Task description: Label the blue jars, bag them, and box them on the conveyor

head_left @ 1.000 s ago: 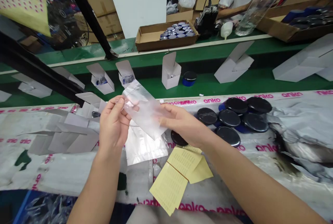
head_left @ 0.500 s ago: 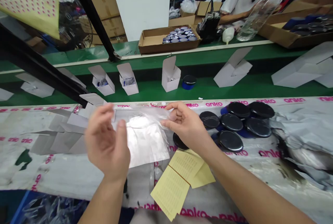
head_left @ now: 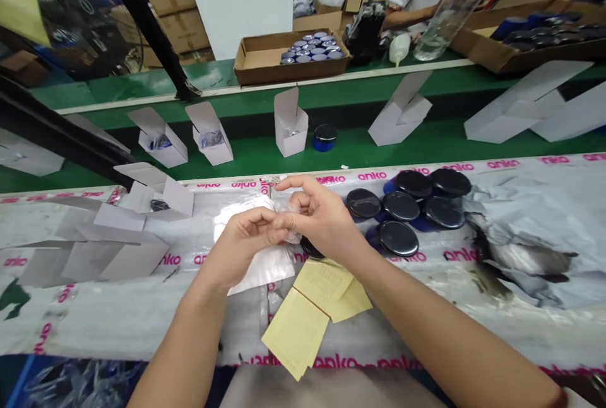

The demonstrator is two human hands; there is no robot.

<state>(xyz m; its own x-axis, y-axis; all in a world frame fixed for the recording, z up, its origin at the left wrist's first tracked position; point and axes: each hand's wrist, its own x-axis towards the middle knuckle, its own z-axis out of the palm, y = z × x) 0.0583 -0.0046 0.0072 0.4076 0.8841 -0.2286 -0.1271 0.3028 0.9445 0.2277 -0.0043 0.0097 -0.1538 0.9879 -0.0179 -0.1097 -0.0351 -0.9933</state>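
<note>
In the head view my left hand (head_left: pixel 249 240) is closed, its thumb and fingertips pinching one edge of a clear plastic bag (head_left: pixel 285 206). My right hand (head_left: pixel 319 215) grips the same bag from the other side, its fingers curled and touching the left fingertips. The bag looks bunched, and much of it is hidden by the fingers. Beneath the hands lies a pile of flat clear bags (head_left: pixel 267 270). Yellow printed leaflets (head_left: pixel 296 326) rest just nearer to me. Several blue jars with black lids (head_left: pixel 398 237) stand right of my right hand, one partly covered by it.
Open white boxes (head_left: pixel 108 259) sit at the left. More white boxes (head_left: pixel 291 133) and one blue jar (head_left: pixel 324 138) stand on the green conveyor (head_left: pixel 255 162). Beyond it are a carton of jars (head_left: pixel 284 73), a black post (head_left: pixel 146 23) and another person's arm (head_left: pixel 411 16).
My left hand let go of the bag, swung left with its fingers apart, then came back to pinch it. The bag, spread out before, is now gathered between both hands.
</note>
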